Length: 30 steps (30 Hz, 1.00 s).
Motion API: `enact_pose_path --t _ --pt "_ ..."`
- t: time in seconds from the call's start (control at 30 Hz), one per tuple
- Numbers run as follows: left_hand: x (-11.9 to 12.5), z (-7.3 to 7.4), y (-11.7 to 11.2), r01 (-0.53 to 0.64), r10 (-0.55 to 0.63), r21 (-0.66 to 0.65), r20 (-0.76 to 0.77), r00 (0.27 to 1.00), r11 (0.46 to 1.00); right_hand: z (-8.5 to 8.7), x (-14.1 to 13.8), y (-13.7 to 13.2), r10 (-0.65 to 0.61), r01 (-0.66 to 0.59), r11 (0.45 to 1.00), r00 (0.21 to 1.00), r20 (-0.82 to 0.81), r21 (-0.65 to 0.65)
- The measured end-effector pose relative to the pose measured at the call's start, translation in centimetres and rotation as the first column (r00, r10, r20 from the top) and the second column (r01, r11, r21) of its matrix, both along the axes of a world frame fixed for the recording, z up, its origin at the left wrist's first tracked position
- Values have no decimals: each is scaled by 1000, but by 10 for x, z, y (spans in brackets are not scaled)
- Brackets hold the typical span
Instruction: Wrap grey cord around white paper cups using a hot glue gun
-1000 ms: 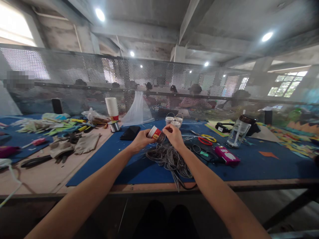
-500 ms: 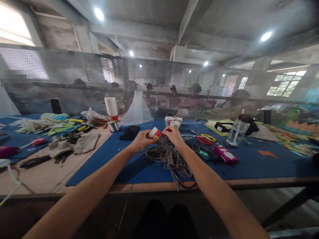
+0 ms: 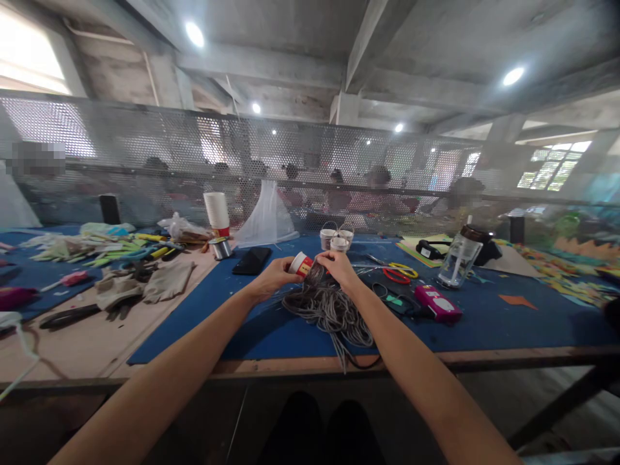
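Note:
My left hand (image 3: 271,276) is closed around a small spool (image 3: 301,263) with a white rim and a red and yellow label, held just above the blue mat (image 3: 252,323). Fingers of my right hand (image 3: 339,267) pinch the spool's other end, where grey cord leaves it. A loose heap of that grey cord (image 3: 332,310) lies on the mat right under both hands and trails over the table's front edge.
Three more spools (image 3: 338,237) stand behind my hands, with a black phone (image 3: 252,260) to the left. Scissors (image 3: 394,270), a pink box (image 3: 436,303) and a clear jar (image 3: 459,258) lie to the right. Gloves (image 3: 145,281), cups (image 3: 217,212) and scraps cover the left. A mesh fence (image 3: 145,161) backs the table.
Both hands have sunk slightly toward the cord heap while still holding the spool; the right fingers have shifted on its end. Nothing else moved.

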<state>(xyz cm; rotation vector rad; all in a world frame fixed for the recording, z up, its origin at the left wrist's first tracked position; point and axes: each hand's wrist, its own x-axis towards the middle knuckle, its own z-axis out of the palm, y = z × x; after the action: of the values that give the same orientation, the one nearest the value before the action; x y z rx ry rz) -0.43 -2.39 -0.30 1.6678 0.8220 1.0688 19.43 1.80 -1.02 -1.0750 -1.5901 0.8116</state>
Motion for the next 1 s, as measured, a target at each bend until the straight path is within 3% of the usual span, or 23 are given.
enact_pose_path --t 0.23,0.43,0.63,0.87,1.0 --pt "0 1 1 14 -13 -20 34 999 1000 1 1 -1 1 -1 1000 1000 17 15" --pt "0 2 1 -18 30 -112 105 994 994 5 0 -4 14 -15 1000 999 -40 -27" --pt "0 1 5 -93 125 -165 198 972 982 11 -2 -10 -44 46 989 999 -14 138" --pt "1 5 2 -102 154 -173 318 935 980 8 -6 -13 85 -91 991 995 60 103" --pt "1 8 -1 -91 148 -190 310 939 977 6 -6 -14 79 -90 986 994 77 138"
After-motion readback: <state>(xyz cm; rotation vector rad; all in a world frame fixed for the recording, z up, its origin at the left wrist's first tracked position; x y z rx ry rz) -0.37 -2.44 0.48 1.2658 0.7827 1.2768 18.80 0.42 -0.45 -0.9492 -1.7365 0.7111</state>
